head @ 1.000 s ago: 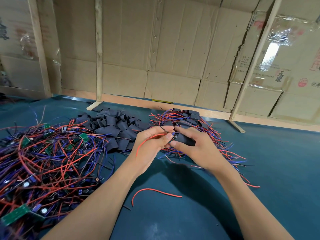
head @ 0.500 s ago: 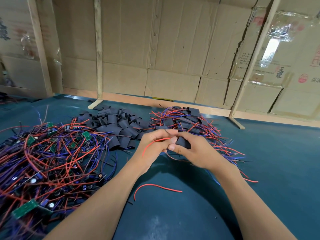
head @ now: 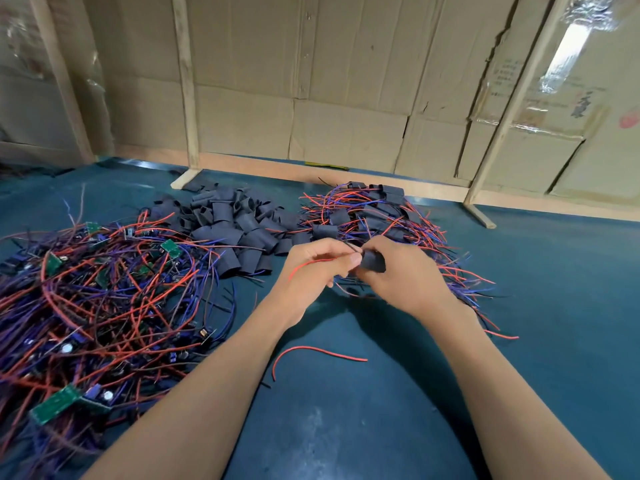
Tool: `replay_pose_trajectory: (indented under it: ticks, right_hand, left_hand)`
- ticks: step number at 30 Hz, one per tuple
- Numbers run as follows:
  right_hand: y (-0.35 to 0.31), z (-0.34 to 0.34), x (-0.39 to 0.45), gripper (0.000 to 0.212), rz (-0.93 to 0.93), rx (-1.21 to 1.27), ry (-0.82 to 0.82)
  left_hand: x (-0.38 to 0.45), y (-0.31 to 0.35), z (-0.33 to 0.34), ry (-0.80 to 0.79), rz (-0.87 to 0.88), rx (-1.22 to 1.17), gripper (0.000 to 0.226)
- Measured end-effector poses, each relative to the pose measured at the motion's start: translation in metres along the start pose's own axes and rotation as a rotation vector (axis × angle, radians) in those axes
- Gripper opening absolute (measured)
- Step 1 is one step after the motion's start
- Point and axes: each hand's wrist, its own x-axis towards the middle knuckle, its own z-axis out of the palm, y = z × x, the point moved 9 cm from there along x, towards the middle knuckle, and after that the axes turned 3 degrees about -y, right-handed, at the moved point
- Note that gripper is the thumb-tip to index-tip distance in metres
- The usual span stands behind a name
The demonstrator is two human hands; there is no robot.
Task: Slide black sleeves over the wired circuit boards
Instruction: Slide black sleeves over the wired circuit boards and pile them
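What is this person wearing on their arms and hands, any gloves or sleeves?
Nothing shows. The left hand and right hand are bare, with no gloves, rings or watch visible. Both forearms are uncovered as far as the picture's lower edge, so no sleeve can be seen.

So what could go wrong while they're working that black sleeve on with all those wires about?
Thin wires pinched by the left hand could bend or snag as the right hand pushes the black sleeve along. The finished pile lies right behind the hands, so its leads might tangle with this piece. The loose red wire beneath the forearms could get swept away.
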Motion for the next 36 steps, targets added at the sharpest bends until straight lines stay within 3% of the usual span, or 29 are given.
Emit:
replay_pose_trajectory:
  ticks: [6,12,17,22,31,36]
  right_hand:
    - [0.004,-0.001,-0.005,0.052,-0.063,0.298,-0.130]
    - [0.018,-0.012,-0.001,0.031,-0.049,0.516,-0.030]
    - [0.007,-0.022,0.000,0.036,-0.119,0.386,0.056]
    - [-0.005,-0.019,0.000,0.046,-0.185,0.251,-0.009]
    - [0.020,-0.031,0.001,0.074,-0.041,0.087,-0.015]
    - [0.022,-0.026,0.004,0.081,0.047,0.006,-0.024]
  left_hand:
    - [0.004,-0.006,-0.009,0.060,-0.062,-0.115,0.005]
    - [0.003,-0.006,-0.013,0.072,-0.029,-0.114,0.006]
    - [0.000,-0.004,-0.013,0.082,-0.011,-0.107,0.006]
    - [0.003,-0.007,-0.013,0.077,-0.003,-0.099,0.009]
    - [0.004,-0.009,-0.018,0.107,-0.015,-0.116,0.019]
    - [0.001,-0.006,-0.019,0.125,-0.026,-0.107,0.009]
